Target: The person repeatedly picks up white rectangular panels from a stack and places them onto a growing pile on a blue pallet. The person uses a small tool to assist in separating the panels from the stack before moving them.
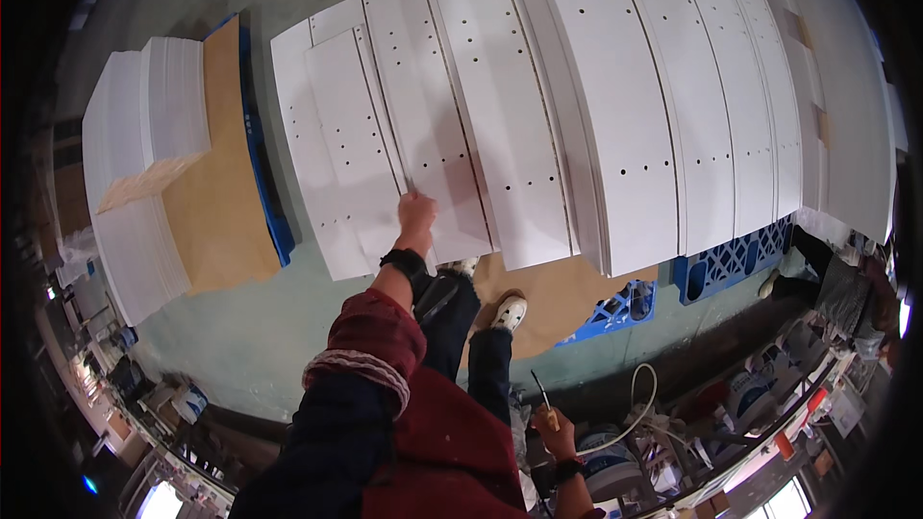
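At six o'clock, a red apron [447, 442] is seen from above, worn over dark trousers. At five o'clock, a thin dark-tipped tool with a yellowish handle [552, 419] is gripped by the right hand [561, 439], its fingers closed around the handle. A pale cable [655, 386] is looped at four o'clock, beside clutter [750, 389] in which any containers, and what is in them, are too small and dim to be told.

From seven o'clock, the left arm is reached forward, its maroon cuff [375, 322] wound with pale cord [361, 365]. Just off centre toward ten o'clock, the left hand [416, 216] is held with fingers curled, at the edge of a white panel [348, 125]; the fingertips are hidden, so whether the panel is gripped cannot be told.

More white panels [615, 86], drilled with small dark holes, are laid side by side in stacks from ten to two o'clock. These are borne by brown sheeting [548, 303] and blue lattice pallets [684, 281], seen at three to four o'clock. Farther out, white boards [173, 101] are piled on brown sheeting over another blue pallet [258, 149] at nine to ten o'clock, and more pale boards [846, 86] are stacked at two o'clock.
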A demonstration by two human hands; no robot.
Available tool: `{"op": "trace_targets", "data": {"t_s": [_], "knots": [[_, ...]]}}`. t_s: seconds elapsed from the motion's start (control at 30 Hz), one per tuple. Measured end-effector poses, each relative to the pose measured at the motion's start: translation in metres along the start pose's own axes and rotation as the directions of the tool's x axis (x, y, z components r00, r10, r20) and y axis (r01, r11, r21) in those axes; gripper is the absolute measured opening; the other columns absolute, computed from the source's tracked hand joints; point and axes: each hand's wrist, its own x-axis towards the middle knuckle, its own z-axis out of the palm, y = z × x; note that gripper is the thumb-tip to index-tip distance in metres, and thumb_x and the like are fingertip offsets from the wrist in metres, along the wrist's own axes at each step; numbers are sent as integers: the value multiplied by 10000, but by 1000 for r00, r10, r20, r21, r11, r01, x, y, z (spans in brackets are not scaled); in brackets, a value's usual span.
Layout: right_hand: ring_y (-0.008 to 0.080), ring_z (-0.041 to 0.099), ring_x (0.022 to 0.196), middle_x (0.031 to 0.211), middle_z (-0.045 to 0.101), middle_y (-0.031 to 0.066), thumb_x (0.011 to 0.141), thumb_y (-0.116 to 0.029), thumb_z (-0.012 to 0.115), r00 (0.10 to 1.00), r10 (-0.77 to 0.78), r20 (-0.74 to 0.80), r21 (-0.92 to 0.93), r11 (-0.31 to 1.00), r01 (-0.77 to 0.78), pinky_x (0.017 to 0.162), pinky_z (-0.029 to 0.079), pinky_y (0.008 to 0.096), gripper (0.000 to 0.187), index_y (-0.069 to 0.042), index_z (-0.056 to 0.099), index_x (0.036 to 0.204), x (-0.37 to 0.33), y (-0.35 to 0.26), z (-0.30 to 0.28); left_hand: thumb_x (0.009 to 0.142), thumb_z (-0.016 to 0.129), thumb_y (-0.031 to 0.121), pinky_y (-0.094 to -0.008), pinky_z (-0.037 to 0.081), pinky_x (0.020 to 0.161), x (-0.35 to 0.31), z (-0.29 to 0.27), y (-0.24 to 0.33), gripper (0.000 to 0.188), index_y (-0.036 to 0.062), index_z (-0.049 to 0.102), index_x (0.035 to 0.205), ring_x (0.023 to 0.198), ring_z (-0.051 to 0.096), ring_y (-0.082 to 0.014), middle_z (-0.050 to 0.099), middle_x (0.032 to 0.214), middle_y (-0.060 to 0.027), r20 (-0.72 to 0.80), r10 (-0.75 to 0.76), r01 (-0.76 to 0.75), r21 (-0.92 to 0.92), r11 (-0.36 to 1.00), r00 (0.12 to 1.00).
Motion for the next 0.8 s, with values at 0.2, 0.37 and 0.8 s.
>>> {"op": "trace_targets", "data": {"t_s": [0.2,0.37,0.8], "knots": [[43,503,642,691,562,-7,730,-109,621,1000,29,-9,29,999,-29,584,421,207,172,-18,572,867,5,-21,-6,644,480,39,-340,425,693,-1,15,-5,281,-30,482,917,788,531,-294,521,842,-175,-277,154,-48,355,934,948],[48,509,648,709,569,-1,728,-102,619,998,57,-2,-16,998,-57,590,425,209,176,-12,570,871,3,-27,-5,611,495,13,-323,417,738,-23,18,14,381,-29,442,986,813,523,-289,507,851,-159,-282,127,-51,263,963,951],[99,540,697,777,569,32,728,-87,630,995,14,-99,41,999,-10,611,439,237,166,-27,574,872,-4,-19,-10,670,659,189,-264,429,564,-29,-17,60,328,-44,523,856,678,538,-132,557,789,-77,363,160,-281,313,907,918]]}}
